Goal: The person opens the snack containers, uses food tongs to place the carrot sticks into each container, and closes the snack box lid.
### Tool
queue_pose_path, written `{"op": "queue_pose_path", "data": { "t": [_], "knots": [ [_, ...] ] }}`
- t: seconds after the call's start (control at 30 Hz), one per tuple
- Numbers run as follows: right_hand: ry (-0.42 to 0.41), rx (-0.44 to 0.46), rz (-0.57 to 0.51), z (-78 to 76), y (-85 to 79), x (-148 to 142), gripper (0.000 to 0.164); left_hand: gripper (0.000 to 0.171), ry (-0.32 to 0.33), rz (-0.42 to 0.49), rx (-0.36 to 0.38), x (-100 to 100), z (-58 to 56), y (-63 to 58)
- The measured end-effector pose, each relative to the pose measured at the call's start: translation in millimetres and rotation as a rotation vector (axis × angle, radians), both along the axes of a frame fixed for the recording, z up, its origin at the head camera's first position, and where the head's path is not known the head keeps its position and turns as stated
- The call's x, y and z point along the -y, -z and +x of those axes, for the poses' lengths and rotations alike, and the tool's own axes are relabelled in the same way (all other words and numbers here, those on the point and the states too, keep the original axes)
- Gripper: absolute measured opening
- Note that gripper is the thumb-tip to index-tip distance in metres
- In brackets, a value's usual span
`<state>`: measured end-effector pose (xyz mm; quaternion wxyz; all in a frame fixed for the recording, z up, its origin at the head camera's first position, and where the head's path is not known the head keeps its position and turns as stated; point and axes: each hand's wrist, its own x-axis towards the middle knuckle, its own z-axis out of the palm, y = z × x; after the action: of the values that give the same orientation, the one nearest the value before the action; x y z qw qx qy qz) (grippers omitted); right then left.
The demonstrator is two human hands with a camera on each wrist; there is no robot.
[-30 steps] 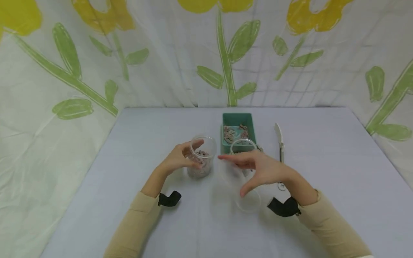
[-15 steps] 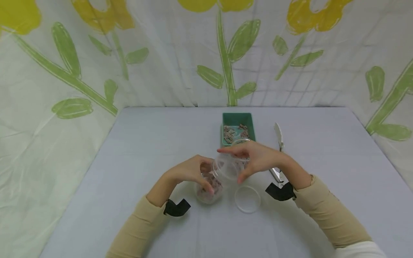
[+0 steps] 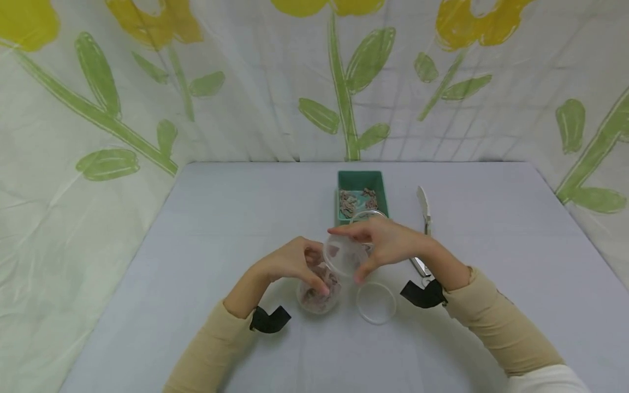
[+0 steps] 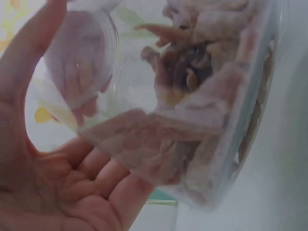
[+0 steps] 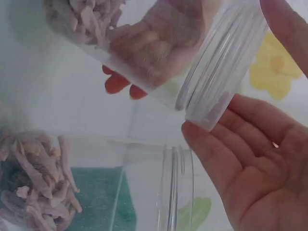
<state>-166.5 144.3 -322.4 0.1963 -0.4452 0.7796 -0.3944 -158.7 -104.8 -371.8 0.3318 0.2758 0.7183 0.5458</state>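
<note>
My left hand (image 3: 295, 262) grips a clear plastic jar (image 3: 314, 300) partly filled with pinkish-brown strips or lumps, whose exact kind I cannot tell. The jar leans with its mouth towards the right hand. In my right hand (image 3: 390, 240) a clear round lid (image 3: 344, 263) is pinched by the rim, between thumb and fingers, at the jar's mouth. The right wrist view shows this ridged lid (image 5: 219, 77) lined up with the mouth; whether it is seated is unclear. A second, uncovered jar (image 5: 139, 154) with similar pieces stands beyond, mostly hidden behind the right hand in the head view.
Another clear lid (image 3: 375, 322) lies flat on the white table nearer the person. At the back stands a green tray (image 3: 361, 179) with some pieces left in it. Right of it lies a long silver metal tool (image 3: 424, 204), partly covered by the right arm.
The left hand has brought its jar nearer the person and rightwards, tilting it. The right hand's lid has come up to the jar's mouth. In the last half second, little has moved.
</note>
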Motion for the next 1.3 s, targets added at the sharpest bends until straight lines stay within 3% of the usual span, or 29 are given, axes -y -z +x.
{"op": "queue_pose_path", "data": {
  "t": [0.13,0.27,0.4,0.5,0.63,0.73,0.87,1.13,1.23,1.3],
  "knots": [
    [0.094,-0.033,0.026,0.6,-3.6,3,0.086,0.058,-0.109,-0.060,-0.122,-2,8.2,-6.2],
    [0.166,-0.048,0.027,2.6,-10.0,3,0.087,0.068,-0.223,-0.141,-0.295,-6,18.0,-14.0],
    [0.223,-0.069,0.039,4.6,-14.6,4,0.086,0.080,-0.382,-0.251,-0.449,-12,28.6,-21.6],
    [0.280,-0.091,0.064,6.8,-16.2,7,0.084,0.086,-0.492,-0.322,-0.529,-18,35.1,-24.8],
    [0.402,-0.093,0.085,13.0,-17.6,13,0.082,0.088,-0.587,-0.379,-0.607,-23,41.0,-25.4],
    [0.479,-0.091,0.110,18.0,-19.1,17,0.085,0.090,-0.629,-0.398,-0.670,-26,43.7,-25.2],
    [0.515,-0.110,0.121,21.5,-19.6,19,0.085,0.090,-0.659,-0.415,-0.720,-28,45.3,-24.7],
    [0.592,-0.271,0.112,25.2,-16.8,26,0.085,0.086,-0.702,-0.359,-0.860,-32,44.2,-17.5],
    [0.576,-0.308,0.127,24.0,-17.1,26,0.085,0.085,-0.705,-0.321,-0.861,-32,41.4,-14.2],
    [0.554,-0.259,0.126,21.8,-17.3,22,0.085,0.084,-0.696,-0.266,-0.808,-31,37.2,-10.9]
  ]
}}
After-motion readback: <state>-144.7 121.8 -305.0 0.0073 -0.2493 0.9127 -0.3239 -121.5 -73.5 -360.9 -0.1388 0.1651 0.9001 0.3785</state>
